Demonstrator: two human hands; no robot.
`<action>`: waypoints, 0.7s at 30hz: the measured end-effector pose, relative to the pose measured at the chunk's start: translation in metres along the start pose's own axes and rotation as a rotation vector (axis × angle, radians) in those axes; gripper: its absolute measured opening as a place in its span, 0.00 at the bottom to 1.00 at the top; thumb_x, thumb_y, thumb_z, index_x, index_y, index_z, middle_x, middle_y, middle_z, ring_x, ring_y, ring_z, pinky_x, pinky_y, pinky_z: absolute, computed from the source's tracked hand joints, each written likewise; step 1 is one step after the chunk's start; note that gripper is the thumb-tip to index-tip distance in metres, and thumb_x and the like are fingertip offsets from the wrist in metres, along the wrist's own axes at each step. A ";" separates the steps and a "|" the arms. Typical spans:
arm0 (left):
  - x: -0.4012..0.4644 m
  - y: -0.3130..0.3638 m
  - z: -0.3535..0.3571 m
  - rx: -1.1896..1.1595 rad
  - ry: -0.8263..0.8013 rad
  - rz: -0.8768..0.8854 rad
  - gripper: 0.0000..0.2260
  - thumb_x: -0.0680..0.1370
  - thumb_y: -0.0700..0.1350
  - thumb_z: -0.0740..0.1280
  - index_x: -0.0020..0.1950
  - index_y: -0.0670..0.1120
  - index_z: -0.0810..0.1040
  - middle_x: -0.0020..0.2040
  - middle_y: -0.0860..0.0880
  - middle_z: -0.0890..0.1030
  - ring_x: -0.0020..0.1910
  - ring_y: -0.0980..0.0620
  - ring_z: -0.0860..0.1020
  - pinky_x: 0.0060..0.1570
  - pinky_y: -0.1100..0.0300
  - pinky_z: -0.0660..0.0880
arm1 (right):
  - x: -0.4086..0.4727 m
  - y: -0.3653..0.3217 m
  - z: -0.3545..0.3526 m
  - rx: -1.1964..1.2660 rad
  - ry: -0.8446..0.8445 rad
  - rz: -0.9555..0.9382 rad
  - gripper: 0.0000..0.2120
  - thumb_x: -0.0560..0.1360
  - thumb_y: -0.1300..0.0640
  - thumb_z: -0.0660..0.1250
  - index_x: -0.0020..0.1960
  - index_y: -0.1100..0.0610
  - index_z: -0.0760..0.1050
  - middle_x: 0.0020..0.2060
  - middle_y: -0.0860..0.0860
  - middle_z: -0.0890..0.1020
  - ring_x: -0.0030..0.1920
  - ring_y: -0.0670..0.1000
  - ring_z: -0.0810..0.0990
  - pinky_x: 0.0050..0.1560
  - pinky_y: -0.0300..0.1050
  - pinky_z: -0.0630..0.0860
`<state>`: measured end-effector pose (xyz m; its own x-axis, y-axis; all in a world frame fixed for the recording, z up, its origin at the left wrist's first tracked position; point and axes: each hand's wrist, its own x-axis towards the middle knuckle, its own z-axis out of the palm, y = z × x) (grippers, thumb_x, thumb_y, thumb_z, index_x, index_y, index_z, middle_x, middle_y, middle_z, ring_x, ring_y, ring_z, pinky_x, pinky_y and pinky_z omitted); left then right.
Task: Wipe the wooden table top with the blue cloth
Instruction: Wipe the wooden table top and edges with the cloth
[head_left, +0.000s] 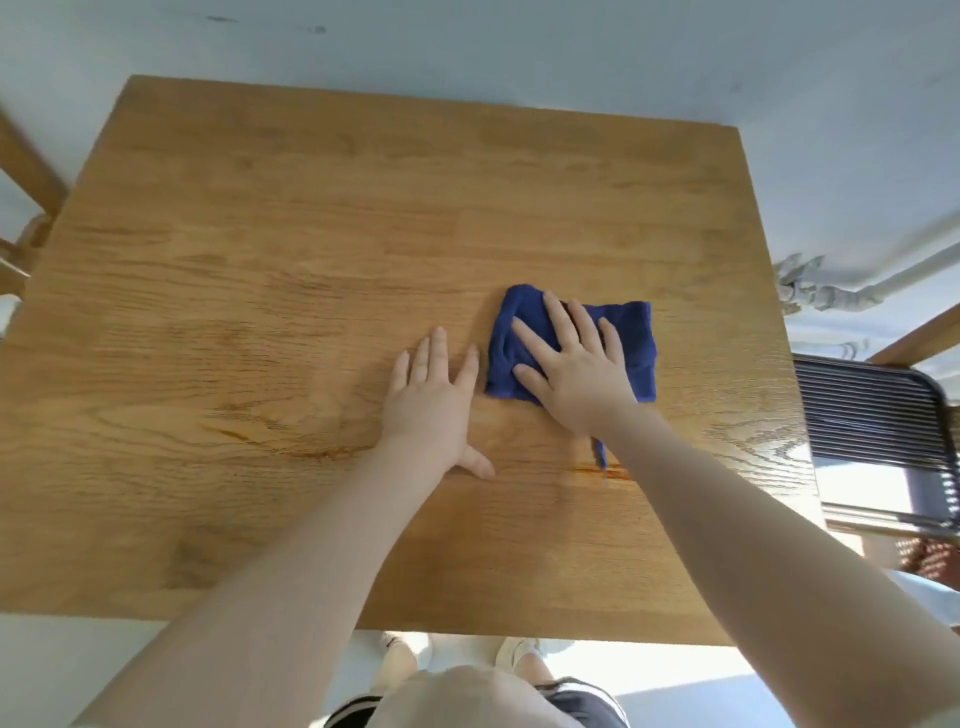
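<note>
Looking down, we see our own knees, dark shorts with pale stripes (582, 699) and light shoes (511, 652) on a bright, sunlit floor (649, 670) just below the near edge of the wooden table top (260, 260). Both bare forearms reach over that near edge toward the middle of the tabletop.

The wood is a warm honey tone with strong grain. An orange-brown streak (291, 447) runs across it in the near half, starting left of the left hand, and a short piece of the same colour shows just under our right wrist.

Our left hand (434, 400) lies flat and open, palm down on the bare wood, fingers spread and thumb pointing back toward us. It holds nothing. Just to its right, close beside it, our right hand (576, 369) is also open and pressed palm down, fingers splayed, on top of the blue cloth (631, 343). The cloth is folded into a rough rectangle and sits right of the tabletop's centre, well away from every edge; a thin blue strand trails from under the wrist.

Past the right edge stands a dark slatted chair (872, 410), and beyond it pale pipes (831, 293) run along the wall. Off the left edge we catch part of a wooden chair frame (26, 171). Beyond the far edge is pale grey floor (467, 47) with a few dark scuffs.
</note>
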<state>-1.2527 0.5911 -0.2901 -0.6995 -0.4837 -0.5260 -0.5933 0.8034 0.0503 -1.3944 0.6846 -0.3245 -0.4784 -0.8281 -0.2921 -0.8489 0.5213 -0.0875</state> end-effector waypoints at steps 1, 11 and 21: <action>0.000 0.003 -0.001 -0.007 -0.020 -0.018 0.59 0.61 0.66 0.73 0.75 0.50 0.35 0.74 0.39 0.32 0.75 0.44 0.37 0.72 0.48 0.37 | 0.014 0.003 -0.005 0.019 -0.005 0.026 0.25 0.78 0.37 0.42 0.74 0.38 0.44 0.76 0.49 0.39 0.75 0.54 0.39 0.72 0.57 0.40; -0.006 0.005 0.001 -0.107 -0.032 -0.065 0.58 0.62 0.61 0.75 0.75 0.54 0.34 0.74 0.44 0.29 0.74 0.48 0.34 0.71 0.52 0.36 | -0.042 0.027 0.006 -0.022 -0.042 -0.243 0.31 0.72 0.35 0.34 0.74 0.38 0.44 0.76 0.50 0.39 0.75 0.54 0.38 0.71 0.57 0.39; -0.006 0.002 0.002 -0.103 -0.054 -0.061 0.59 0.62 0.63 0.75 0.75 0.55 0.33 0.73 0.44 0.28 0.74 0.49 0.34 0.72 0.52 0.37 | -0.003 0.038 -0.003 0.042 0.021 -0.081 0.24 0.80 0.47 0.48 0.75 0.39 0.47 0.76 0.50 0.40 0.75 0.52 0.38 0.73 0.55 0.38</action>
<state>-1.2486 0.5965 -0.2888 -0.6400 -0.5093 -0.5754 -0.6739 0.7318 0.1018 -1.4255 0.7064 -0.3243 -0.4138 -0.8717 -0.2624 -0.8750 0.4604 -0.1497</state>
